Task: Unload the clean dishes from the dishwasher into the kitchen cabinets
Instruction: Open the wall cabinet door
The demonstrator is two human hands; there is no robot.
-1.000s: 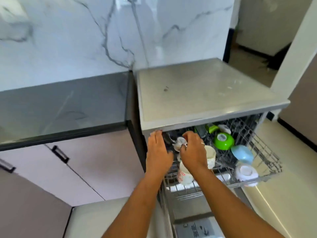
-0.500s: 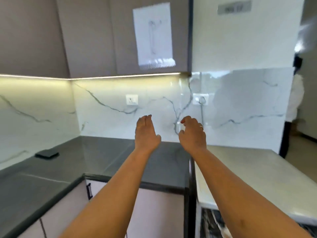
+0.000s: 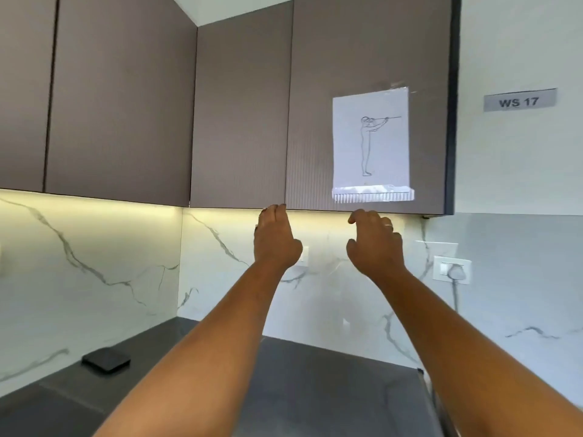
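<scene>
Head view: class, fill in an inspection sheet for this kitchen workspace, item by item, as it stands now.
Surface: dark counter meeting a marble backsplash.
Job's things: cabinets all closed; no dishes seen.
Clutter: flat black box on the counter, far left.
Grippers: left hand and right hand empty, raised just below the cabinets' lower edge; contact cannot be told.
Cables: one cable hangs from the socket.
Surroundings: sheet with a line drawing taped to the right door; sign reads WS 17; light strip under the cabinets.
</scene>
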